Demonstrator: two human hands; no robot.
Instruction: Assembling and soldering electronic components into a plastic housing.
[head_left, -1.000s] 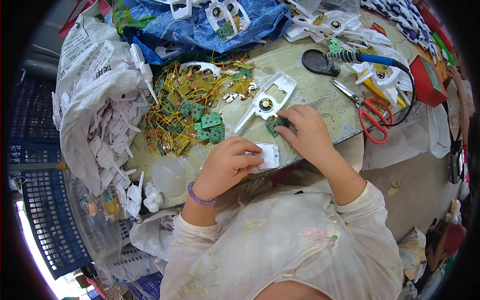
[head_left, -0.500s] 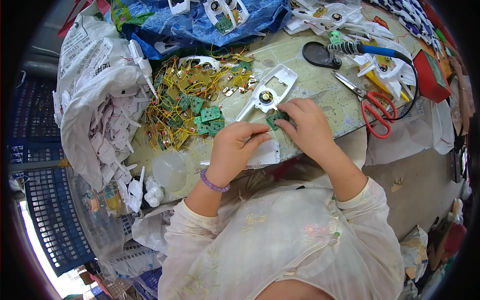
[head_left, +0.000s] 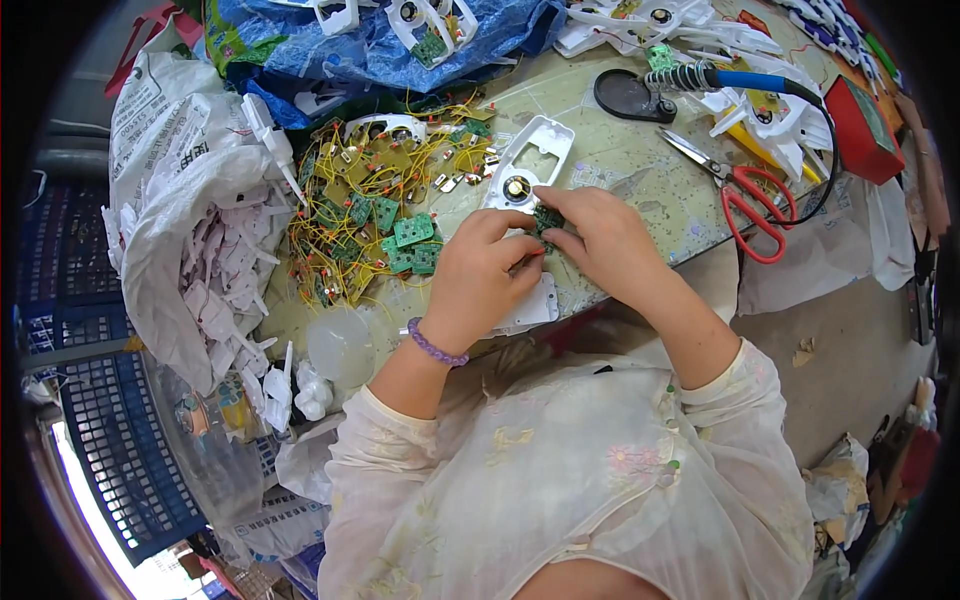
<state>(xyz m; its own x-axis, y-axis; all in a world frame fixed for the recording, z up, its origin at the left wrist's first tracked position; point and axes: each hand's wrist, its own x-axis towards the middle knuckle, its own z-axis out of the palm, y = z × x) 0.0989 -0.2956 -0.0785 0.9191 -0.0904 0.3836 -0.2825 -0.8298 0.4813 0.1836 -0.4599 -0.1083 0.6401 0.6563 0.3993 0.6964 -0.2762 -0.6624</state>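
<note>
Head view: both hands meet just below the white plastic housing (head_left: 528,170), the landmark here. Right hand (head_left: 600,240) pinches a small green circuit board (head_left: 546,217) w/ fingertips closed on it; left hand (head_left: 485,275) curls shut beside it, on what I can't tell. Another white casing piece (head_left: 530,305) lies under the left hand. Left of the housing, a big heap of wired boards (head_left: 375,220) waits, so prob. most work remains. Red scissors (head_left: 745,195) right of housing.
</note>
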